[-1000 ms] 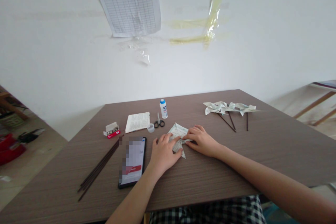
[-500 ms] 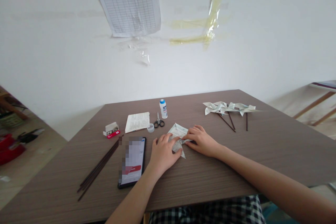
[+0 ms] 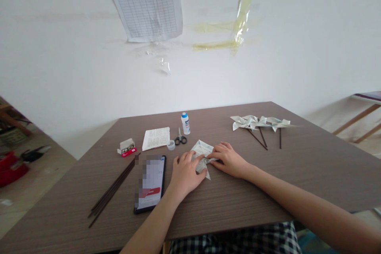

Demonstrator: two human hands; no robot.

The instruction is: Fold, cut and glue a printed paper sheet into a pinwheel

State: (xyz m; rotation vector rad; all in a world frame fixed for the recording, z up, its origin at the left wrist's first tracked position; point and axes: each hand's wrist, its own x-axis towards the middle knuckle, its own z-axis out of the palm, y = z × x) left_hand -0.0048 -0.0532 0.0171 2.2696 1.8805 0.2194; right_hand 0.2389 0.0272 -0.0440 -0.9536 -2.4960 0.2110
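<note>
Nothing visibly moved: your left hand (image 3: 187, 172) spreads fingers over illegibly printed paper (image 3: 203, 147), your right hand (image 3: 230, 160) holding it, fingers narrow.

fingers (image 3: 201, 175): bare | forearms (image 3: 282, 191): bare, slim | lap garment (image 3: 276, 238): black-and-white checked cloth

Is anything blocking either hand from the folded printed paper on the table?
Nothing visible: the left hand and right hand both touch the paper. The scissors lie beyond the left hand, and the phone lies to its left.
</note>
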